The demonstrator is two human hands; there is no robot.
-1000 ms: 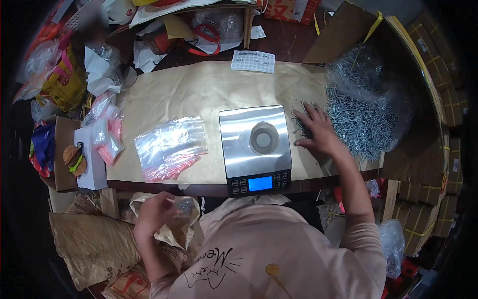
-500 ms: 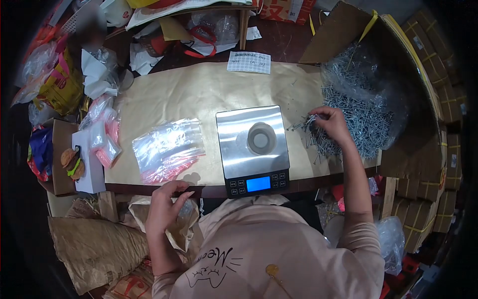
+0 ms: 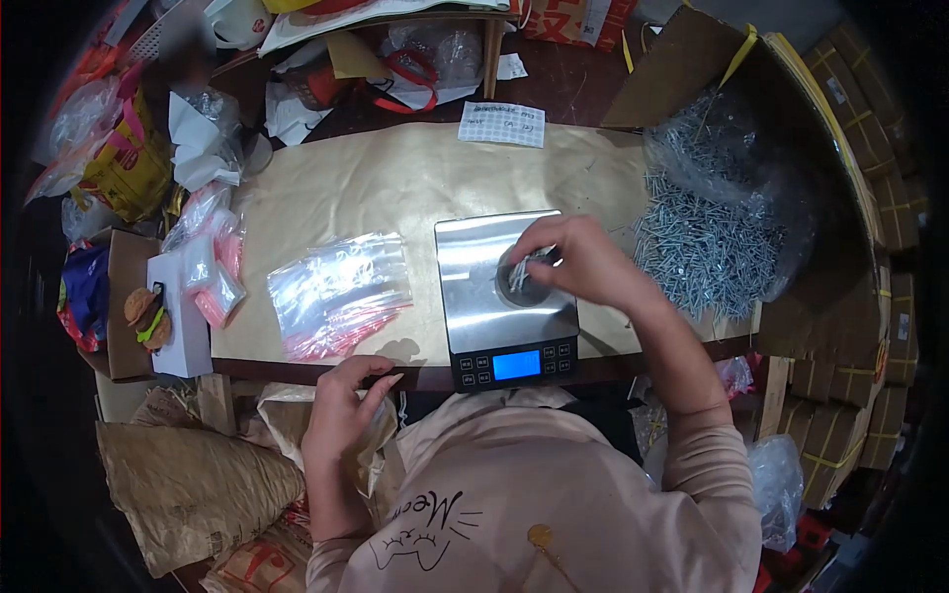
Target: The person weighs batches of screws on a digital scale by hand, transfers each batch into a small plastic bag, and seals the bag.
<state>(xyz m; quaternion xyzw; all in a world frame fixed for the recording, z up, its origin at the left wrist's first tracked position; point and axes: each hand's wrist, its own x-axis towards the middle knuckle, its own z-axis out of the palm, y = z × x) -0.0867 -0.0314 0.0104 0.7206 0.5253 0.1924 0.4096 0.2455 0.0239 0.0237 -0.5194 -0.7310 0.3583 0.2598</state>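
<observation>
My right hand (image 3: 578,262) is over a digital scale (image 3: 470,287), its fingers closed on a few silvery screws (image 3: 521,269). The screws are at the mouth of a small round cup (image 3: 514,293) standing on the steel plate; the hand covers part of the cup. The scale's blue display (image 3: 517,365) is lit, but I cannot read it. At the table's front edge, my left hand (image 3: 341,405) holds nothing, thumb and fingers apart. Beyond it lie clear zip bags (image 3: 341,292) with red edges, overlapping. A large heap of screws (image 3: 702,247) lies to the right.
An open cardboard box (image 3: 830,208) surrounds the heap, with clear plastic inside. A dotted label sheet (image 3: 501,126) lies at the back of the brown paper (image 3: 346,168). On the left are a white box (image 3: 178,331), a toy burger (image 3: 148,316) and packs of bags (image 3: 210,282).
My right hand has moved left from the screw heap to the cup on the scale, carrying screws. My left hand stays at the table edge, almost unmoved.
</observation>
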